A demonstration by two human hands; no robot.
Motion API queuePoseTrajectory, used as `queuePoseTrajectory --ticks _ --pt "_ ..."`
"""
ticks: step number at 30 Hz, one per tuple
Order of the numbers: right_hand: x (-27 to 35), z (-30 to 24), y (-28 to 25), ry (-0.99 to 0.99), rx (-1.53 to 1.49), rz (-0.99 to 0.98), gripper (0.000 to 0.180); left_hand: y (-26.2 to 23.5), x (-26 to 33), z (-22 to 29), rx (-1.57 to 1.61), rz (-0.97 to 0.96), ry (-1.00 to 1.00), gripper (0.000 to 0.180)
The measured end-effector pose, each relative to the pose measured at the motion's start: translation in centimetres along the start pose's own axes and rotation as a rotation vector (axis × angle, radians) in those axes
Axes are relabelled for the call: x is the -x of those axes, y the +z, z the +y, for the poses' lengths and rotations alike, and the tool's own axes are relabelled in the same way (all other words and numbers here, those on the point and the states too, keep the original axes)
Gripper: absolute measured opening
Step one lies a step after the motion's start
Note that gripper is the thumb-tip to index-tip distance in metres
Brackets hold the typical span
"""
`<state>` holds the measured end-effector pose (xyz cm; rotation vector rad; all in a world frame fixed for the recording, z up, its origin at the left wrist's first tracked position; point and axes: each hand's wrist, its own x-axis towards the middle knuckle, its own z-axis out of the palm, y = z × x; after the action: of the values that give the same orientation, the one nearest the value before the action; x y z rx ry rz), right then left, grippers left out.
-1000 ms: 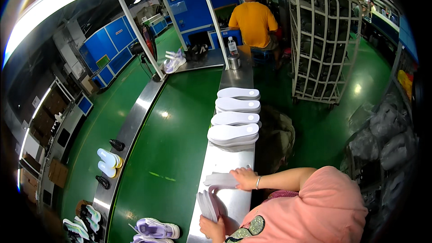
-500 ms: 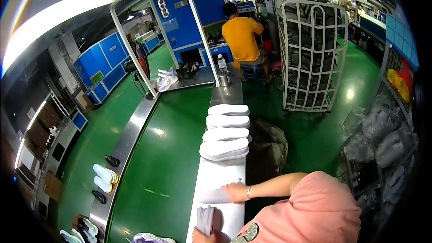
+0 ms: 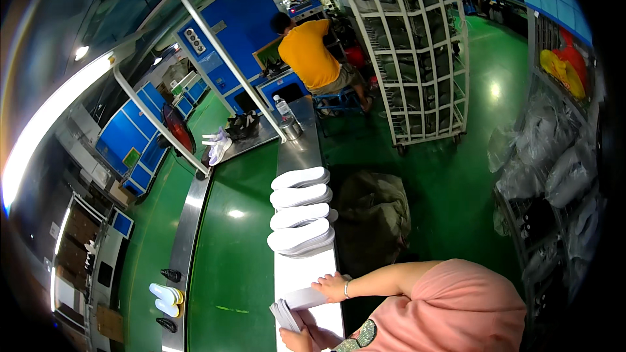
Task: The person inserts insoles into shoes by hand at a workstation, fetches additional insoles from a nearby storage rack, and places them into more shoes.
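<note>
Left hand (image 3: 297, 340) nearest, wrapped round bundle of pale insoles (image 3: 283, 317), on near part of bench (image 3: 293, 276). Right hand (image 3: 331, 287) just beyond, over grey insole (image 3: 304, 298); cannot tell if gripping. Farther, white insole stacks (image 3: 300, 240) in row.

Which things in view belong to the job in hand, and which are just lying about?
Apparently in the job:
- pale stack gripped by the left hand
- light grey piece under the right hand
- white sole piles on the bench

Seemingly just lying about:
- bottle
- metal canister
- purple-white shoes
- light-blue soles
- dark sack
</note>
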<state>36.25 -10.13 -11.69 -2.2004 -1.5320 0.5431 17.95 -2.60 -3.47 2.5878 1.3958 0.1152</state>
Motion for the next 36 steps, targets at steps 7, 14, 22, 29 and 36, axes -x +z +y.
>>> queuePoseTrajectory --ticks 7,14,22,29,36 --pt "3.6 4.6 2.1 -0.013 -0.918 0.041 0.071 -0.2 2.7 4.1 0.392 -0.048 0.001 0.059" --pt "15.0 6.8 -3.7 0.319 -1.862 -0.208 0.072 3.4 7.5 10.9 1.251 -0.533 -0.25 0.058" --pt "22.1 9.0 -4.8 0.379 -1.942 0.171 0.077 6.1 7.7 16.8 1.518 -0.883 -0.308 0.058" --pt "26.4 11.0 -4.6 0.432 -1.848 0.583 0.089 8.1 5.6 22.9 1.288 -1.3 -0.255 0.058" --pt "31.2 13.2 -3.8 0.714 -1.904 0.929 0.084 12.2 5.1 29.4 0.896 -1.706 -0.237 0.058"
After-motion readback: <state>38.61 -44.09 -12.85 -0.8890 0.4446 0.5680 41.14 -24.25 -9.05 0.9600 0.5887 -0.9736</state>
